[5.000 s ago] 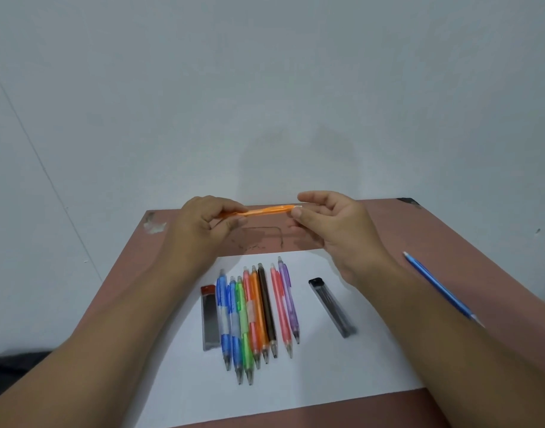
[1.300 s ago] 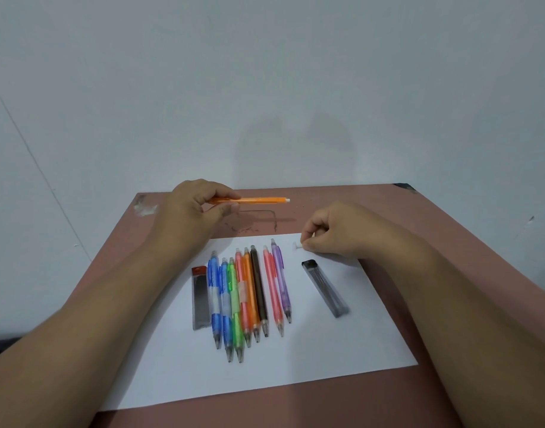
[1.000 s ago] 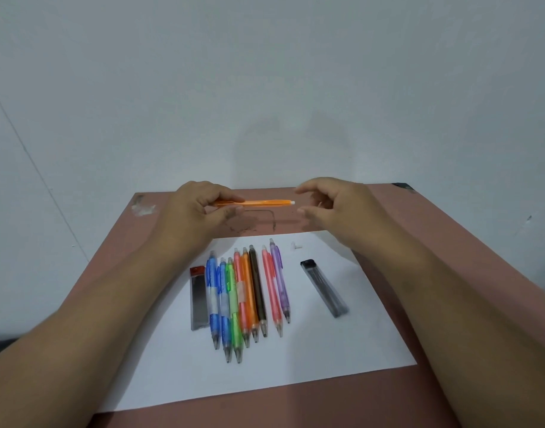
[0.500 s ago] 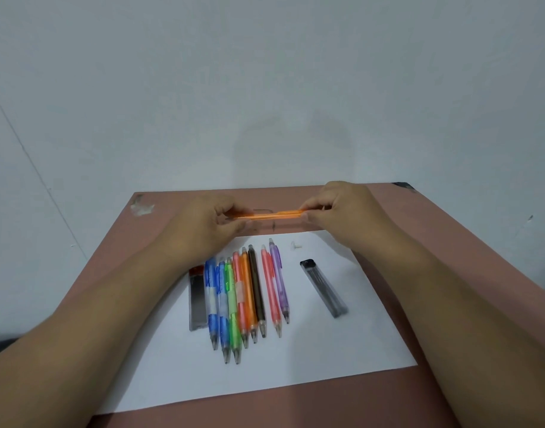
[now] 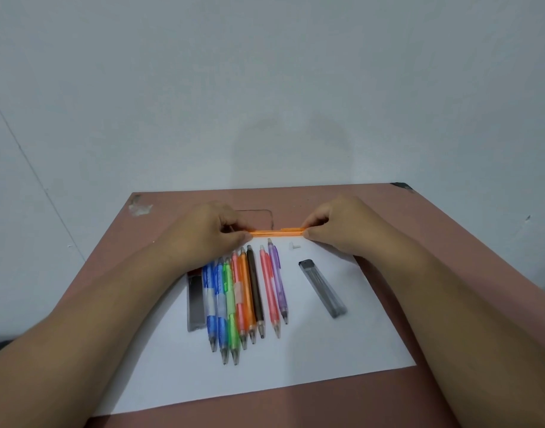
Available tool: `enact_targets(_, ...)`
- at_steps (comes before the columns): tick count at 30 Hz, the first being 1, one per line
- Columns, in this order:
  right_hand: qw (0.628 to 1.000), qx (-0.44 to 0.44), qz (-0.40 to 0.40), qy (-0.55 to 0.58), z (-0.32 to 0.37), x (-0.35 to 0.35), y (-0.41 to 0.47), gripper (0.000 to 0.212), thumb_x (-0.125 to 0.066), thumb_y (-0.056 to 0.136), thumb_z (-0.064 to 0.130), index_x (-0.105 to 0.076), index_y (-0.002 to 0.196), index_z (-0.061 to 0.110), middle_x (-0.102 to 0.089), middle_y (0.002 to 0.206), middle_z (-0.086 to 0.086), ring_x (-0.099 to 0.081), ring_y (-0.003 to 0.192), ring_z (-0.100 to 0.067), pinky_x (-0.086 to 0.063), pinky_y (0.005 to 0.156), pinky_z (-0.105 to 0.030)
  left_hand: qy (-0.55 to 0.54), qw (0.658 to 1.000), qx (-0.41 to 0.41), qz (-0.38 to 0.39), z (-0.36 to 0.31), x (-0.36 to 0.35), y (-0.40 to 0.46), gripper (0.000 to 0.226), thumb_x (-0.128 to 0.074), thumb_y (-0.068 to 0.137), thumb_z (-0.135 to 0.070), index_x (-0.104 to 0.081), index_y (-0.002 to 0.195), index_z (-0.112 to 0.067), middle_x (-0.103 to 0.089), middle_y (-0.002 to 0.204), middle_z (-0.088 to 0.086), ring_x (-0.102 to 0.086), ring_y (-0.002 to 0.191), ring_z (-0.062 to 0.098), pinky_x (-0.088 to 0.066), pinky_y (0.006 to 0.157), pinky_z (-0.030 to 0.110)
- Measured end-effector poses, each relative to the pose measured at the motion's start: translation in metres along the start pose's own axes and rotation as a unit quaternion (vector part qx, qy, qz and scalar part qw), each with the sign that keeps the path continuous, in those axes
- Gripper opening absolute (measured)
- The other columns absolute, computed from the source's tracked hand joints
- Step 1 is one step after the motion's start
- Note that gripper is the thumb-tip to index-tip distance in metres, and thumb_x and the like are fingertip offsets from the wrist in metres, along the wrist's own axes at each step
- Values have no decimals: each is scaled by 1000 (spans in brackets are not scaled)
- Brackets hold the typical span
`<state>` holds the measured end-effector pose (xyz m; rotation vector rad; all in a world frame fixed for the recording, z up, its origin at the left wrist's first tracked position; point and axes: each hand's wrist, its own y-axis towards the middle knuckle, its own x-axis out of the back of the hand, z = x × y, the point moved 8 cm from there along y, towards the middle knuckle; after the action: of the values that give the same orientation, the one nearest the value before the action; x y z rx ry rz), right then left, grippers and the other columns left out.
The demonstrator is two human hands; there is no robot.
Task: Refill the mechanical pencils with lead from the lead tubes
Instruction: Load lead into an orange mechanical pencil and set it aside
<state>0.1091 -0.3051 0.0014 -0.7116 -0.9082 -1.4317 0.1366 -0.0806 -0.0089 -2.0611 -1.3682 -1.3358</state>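
**Orange pencil held level between both hands**

Above the far edge of the white paper sheet (image 5: 311, 341), an orange mechanical pencil (image 5: 277, 232) lies level — gripped at both ends. The left hand (image 5: 207, 233) curls its fingers round the pencil's left end, and the right hand (image 5: 337, 225) pinches the right end between thumb and fingers; which end is the tip cannot be told.

On the sheet below lies a row of mechanical pencils (image 5: 245, 296), side by side, tips toward the person: two blue, a green, a red-orange, an orange, a dark brown, a pink and a purple. A dark lead tube (image 5: 194, 299) lies just beside the blue pencils on their left, its far end hidden under the left forearm. A second lead tube (image 5: 322, 287), clear grey with a black cap, lies apart to the right of the row, slightly slanted. A small white piece (image 5: 295, 246) — too small to identify — sits on the paper near the right hand.

All of it rests on a reddish-brown table (image 5: 450, 242) against a pale wall
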Motion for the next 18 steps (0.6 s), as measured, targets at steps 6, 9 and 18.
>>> enact_targets(6, 999, 12, -34, 24, 7, 20, -7, 10, -72, 87, 22, -77, 82, 29, -70, 76, 22, -63, 72, 8, -44, 63, -15, -35, 999, 13, -6, 3, 2, -2, 17, -62, 91, -51, -72, 103, -45, -66, 94, -23, -62, 88, -12, -50, 68, 19)
enact_targets(9, 999, 8, 34, 2, 14, 20, -14, 15, -80, 81, 36, -71, 74, 25, -71, 69, 21, -62, 54, 4, -52, 57, -22, -43, 998, 12, -34, 3, 7, -2, 18, -62, 90, -51, -74, 99, -43, -66, 93, -25, -61, 90, -7, -48, 72, 22)
enact_targets(18, 969, -51, 215, -112, 23, -10, -33, 62, -87, 61, 64, -74, 81, 8, -69, 61, 3, -57, 56, -13, -45, 55, -26, -62, 996, -5, -57, -9, 13, -5, 6, -65, 90, -51, -70, 86, -49, -62, 97, -38, -54, 96, -19, -41, 71, 18)
